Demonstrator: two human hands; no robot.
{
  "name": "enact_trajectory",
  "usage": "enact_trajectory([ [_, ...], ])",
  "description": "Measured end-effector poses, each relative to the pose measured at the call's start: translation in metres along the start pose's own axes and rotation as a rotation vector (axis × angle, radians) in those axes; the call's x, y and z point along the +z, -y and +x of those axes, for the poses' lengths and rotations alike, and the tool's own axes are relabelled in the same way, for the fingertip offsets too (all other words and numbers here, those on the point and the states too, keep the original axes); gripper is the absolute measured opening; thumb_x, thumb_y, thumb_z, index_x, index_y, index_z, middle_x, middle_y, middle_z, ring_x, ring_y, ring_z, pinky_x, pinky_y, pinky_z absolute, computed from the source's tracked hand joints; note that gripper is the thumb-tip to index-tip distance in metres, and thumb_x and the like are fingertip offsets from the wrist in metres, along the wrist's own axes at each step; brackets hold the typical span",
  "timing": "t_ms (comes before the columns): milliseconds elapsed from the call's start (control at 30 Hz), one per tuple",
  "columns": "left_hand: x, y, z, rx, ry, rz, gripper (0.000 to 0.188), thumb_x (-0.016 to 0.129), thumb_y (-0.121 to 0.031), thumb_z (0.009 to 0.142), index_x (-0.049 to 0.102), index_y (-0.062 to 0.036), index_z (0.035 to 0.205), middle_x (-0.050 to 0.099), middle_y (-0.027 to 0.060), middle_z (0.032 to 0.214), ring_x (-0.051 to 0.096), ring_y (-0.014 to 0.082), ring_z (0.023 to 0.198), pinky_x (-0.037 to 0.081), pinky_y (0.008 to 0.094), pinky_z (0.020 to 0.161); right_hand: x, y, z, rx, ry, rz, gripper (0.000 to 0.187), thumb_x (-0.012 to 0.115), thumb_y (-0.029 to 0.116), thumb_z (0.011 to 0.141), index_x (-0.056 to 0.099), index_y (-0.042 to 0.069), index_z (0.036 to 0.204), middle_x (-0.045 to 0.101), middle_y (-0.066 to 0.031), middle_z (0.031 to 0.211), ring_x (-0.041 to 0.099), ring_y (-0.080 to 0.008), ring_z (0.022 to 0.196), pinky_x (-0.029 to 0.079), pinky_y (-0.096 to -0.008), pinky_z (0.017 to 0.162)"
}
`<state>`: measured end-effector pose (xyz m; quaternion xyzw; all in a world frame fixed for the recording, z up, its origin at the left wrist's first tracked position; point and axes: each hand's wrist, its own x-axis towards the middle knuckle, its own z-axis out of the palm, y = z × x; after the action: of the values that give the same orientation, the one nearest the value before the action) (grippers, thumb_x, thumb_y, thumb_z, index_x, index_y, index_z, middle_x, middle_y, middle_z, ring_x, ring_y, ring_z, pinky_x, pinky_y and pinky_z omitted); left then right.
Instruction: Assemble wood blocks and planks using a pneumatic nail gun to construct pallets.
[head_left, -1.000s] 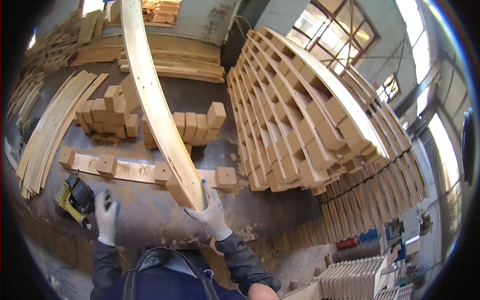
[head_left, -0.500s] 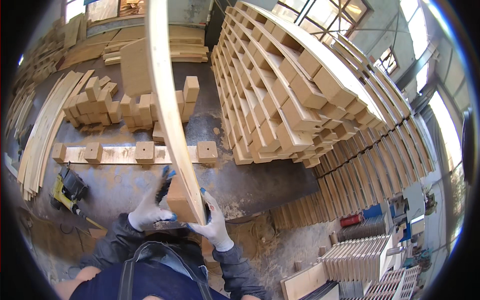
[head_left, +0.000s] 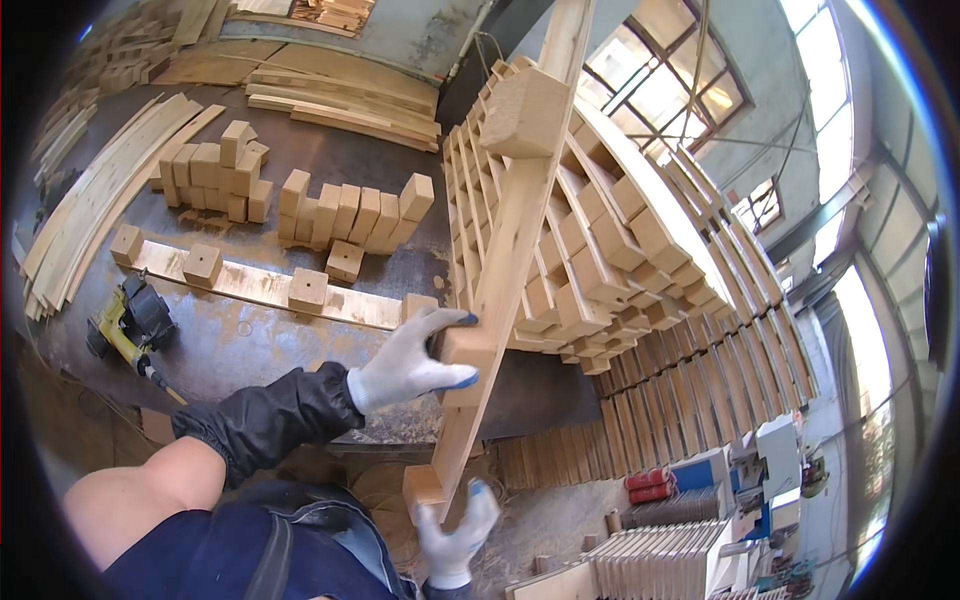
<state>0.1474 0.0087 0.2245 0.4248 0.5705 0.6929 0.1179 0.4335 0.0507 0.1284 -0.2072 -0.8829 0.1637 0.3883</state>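
Note:
A long wooden plank [head_left: 505, 270] with wooden blocks along one face slants through the air in front of me, its near end low by my body. My left hand [head_left: 405, 362], in a white glove with blue fingertips, has its thumb and fingers around a block [head_left: 466, 350] on the middle of the plank. My right hand [head_left: 457, 535], gloved alike, grips the plank's near end beside an end block [head_left: 424, 484]. Farther up the plank another block [head_left: 525, 112] sticks out. On the table, a flat board [head_left: 250, 287] carries a row of spaced blocks.
A yellow and black power tool [head_left: 130, 318] lies at the table's left. Behind the board stand upright loose blocks [head_left: 350, 215]. Thin planks [head_left: 110, 200] lie far left. A tall stack of block-and-board frames [head_left: 600, 240] rises at right, with slatted pieces [head_left: 640, 390] beside it.
The plank has swung from leaning left to leaning right, its near end now lower. Both hands moved right; my right hand dropped lower. My view has turned somewhat.

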Motion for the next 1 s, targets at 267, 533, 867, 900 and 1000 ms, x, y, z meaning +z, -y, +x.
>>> enact_trajectory([
  [267,0.044,-0.034,0.073,-0.020,-0.097,-0.116,0.070,0.081,-0.035,0.080,0.061,0.0096,0.130,0.072,0.0199,0.113,0.070,0.0216,0.105,0.054,0.0322,0.094,0.007,-0.019,0.004,-0.022,-0.058,-0.430,0.088,0.088,0.050,0.075,0.051,0.007,0.142,0.043,-0.0239,0.148,0.040,-0.0513,0.139,0.041,-0.0620,0.110],
  [533,0.130,-0.111,0.189,0.184,0.057,-0.151,0.057,0.077,-0.034,0.090,0.064,0.0082,0.126,0.071,0.0101,0.110,0.067,0.0115,0.095,0.055,0.0268,0.086,-0.094,-0.126,0.092,-0.332,-0.377,-0.333,0.067,0.078,0.022,0.084,0.049,0.003,0.141,0.050,-0.0259,0.142,0.054,-0.0499,0.125,0.047,-0.0572,0.102],
  [867,0.295,-0.170,0.397,0.674,0.069,0.422,0.032,0.065,-0.028,0.096,0.072,0.0027,0.099,0.071,0.0175,0.085,0.073,0.0279,0.073,0.057,0.0360,0.061,-0.246,-0.274,0.287,-0.243,-0.737,0.168,0.037,0.052,0.013,0.106,0.058,-0.010,0.134,0.062,-0.0260,0.134,0.062,-0.0372,0.120,0.048,-0.0452,0.104],
  [900,0.310,-0.170,0.427,0.713,0.055,0.512,0.026,0.064,-0.024,0.094,0.073,0.0003,0.097,0.072,0.0178,0.086,0.073,0.0292,0.075,0.057,0.0366,0.063,-0.261,-0.278,0.308,-0.250,-0.753,0.148,0.037,0.052,0.016,0.107,0.059,-0.011,0.132,0.064,-0.0242,0.132,0.064,-0.0340,0.118,0.049,-0.0430,0.103],
  [1000,0.334,-0.173,0.496,0.725,-0.077,0.742,0.017,0.065,-0.018,0.089,0.076,-0.0048,0.091,0.074,0.0164,0.086,0.074,0.0333,0.078,0.057,0.0400,0.068,-0.285,-0.303,0.384,-0.212,-0.722,0.477,0.039,0.055,0.024,0.106,0.064,-0.008,0.126,0.069,-0.0176,0.126,0.070,-0.0262,0.108,0.055,-0.0370,0.097],
])
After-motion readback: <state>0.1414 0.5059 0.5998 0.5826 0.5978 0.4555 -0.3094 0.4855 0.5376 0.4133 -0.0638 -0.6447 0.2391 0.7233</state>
